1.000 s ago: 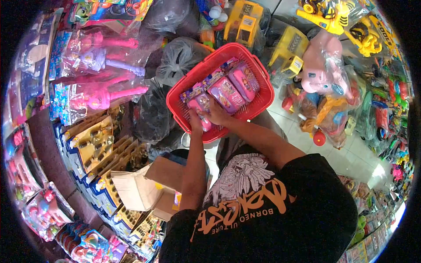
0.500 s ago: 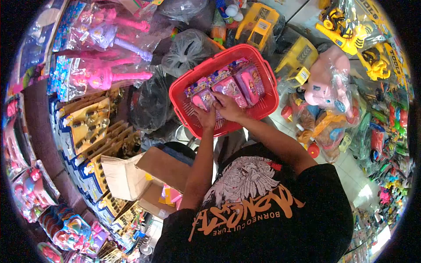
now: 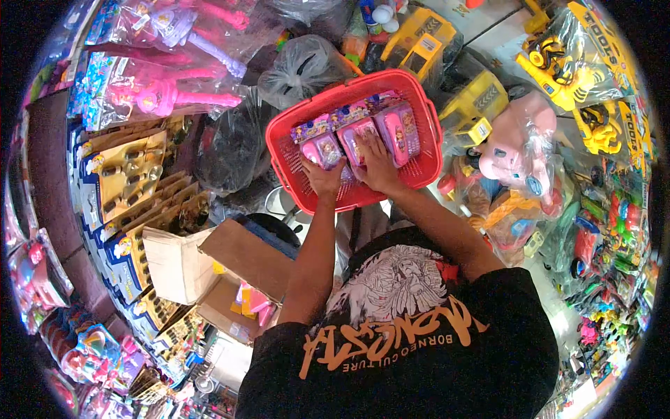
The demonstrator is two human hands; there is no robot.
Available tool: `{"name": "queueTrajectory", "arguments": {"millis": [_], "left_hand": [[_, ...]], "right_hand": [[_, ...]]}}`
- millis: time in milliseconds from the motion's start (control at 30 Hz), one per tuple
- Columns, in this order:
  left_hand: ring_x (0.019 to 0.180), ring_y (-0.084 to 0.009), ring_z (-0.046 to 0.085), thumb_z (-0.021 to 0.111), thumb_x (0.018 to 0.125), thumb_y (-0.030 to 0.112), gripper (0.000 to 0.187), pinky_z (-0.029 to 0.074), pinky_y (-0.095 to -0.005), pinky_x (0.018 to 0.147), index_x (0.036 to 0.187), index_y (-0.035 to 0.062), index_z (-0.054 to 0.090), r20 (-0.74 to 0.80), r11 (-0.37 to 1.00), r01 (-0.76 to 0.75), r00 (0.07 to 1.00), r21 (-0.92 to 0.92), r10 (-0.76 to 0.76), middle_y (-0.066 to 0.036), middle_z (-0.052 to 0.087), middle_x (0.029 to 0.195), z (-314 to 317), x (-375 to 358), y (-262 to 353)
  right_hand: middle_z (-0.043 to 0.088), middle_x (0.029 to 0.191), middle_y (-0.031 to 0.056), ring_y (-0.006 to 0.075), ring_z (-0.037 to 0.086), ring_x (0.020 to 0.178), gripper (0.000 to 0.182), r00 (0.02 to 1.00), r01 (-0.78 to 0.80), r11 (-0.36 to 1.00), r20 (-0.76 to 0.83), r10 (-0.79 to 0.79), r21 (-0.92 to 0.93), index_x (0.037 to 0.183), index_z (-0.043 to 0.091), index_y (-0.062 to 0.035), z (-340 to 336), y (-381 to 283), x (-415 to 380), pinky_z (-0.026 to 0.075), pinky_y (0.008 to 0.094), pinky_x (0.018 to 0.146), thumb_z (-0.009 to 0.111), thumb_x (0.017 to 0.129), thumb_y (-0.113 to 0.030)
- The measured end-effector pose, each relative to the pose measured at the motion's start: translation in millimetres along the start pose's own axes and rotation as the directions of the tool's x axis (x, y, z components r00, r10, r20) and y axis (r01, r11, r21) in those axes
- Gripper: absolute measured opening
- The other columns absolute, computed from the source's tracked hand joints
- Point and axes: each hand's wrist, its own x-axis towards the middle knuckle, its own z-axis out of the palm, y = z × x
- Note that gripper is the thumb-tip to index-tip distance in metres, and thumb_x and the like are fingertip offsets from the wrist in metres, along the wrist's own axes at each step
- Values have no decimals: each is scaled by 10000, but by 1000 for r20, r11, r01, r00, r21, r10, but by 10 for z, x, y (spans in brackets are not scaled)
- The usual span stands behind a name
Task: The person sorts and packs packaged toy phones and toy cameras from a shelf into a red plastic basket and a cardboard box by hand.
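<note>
The left hand spans the left packet, grip unclear; the right hand lies open, seemingly steadying the middle packet; a basket corrals both.

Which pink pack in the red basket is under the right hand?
The middle pink pack, between the other two: the right hand lies across it, while the left hand touches the leftmost pack.

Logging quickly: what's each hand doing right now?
Left hand: holding the left pink pack by its near end.
Right hand: open, spread over the middle pink pack.
</note>
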Motion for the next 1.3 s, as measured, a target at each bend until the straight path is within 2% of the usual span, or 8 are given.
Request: {"name": "queueTrajectory", "arguments": {"millis": [300,467,500,833,933,1067,1233,1300], "left_hand": [[1277,-432,277,826,526,443,1244,287,-440,1044,1390,-22,62,-32,990,-103,994,-91,100,-322,245,1372,85,65,-117],[1239,-431,343,832,519,438,1229,318,-423,1028,1377,-36,91,48,991,104,994,-81,-100,-328,292,1345,81,64,-108],[1239,-453,321,819,551,433,1205,314,-445,1027,1370,-49,78,-34,989,-135,991,-64,133,-335,265,1353,106,63,-180],[1278,-458,241,630,779,328,935,247,-437,1063,1388,-33,20,41,940,-211,972,-269,230,-347,201,1372,204,288,-476],[1281,-446,252,624,779,313,905,252,-426,1063,1392,-31,55,81,952,-271,955,-144,285,-334,210,1381,24,184,-363],[1255,-455,294,625,772,325,882,264,-441,1054,1394,-30,110,54,979,-194,979,-68,198,-311,242,1385,-195,-37,-133],[1008,-408,461,606,763,75,374,374,-454,875,1098,-48,493,-245,805,-594,781,-5,575,-242,491,1049,-584,-621,139],[963,-391,483,598,760,59,321,392,-436,840,1056,-37,516,-240,766,-643,744,-7,623,-224,510,996,-662,-870,125]], "right_hand": [[181,1449,207,405,207,1317,846,999,-36,999,5,36,14,1421,207,-137,42,20,4,213,460,1083,673,715,-175],[183,1444,219,398,209,1319,874,1000,1,999,-24,0,33,1420,206,-130,59,54,19,225,446,1081,693,694,-146],[188,1440,224,398,209,1319,883,1000,10,1000,-24,-10,25,1419,206,-126,73,60,9,231,443,1079,701,688,-139],[263,1388,262,431,215,1304,792,996,52,997,-78,-47,60,1367,294,-65,87,37,7,199,470,1084,686,687,-164],[170,1426,272,402,200,1324,836,992,108,994,-76,-105,32,1395,245,-90,-3,11,0,234,448,1076,707,700,-134],[352,1316,235,371,338,1242,590,981,130,968,-168,-94,215,1278,398,-53,43,30,-83,306,428,1021,664,757,-134],[562,1036,163,279,542,1017,266,971,196,814,-221,-86,547,1074,535,-8,-427,-455,-571,414,353,898,592,838,-117],[605,946,137,214,586,932,204,992,-94,558,127,-21,824,1025,562,1,-519,-444,-846,449,321,823,575,858,-116]]}}
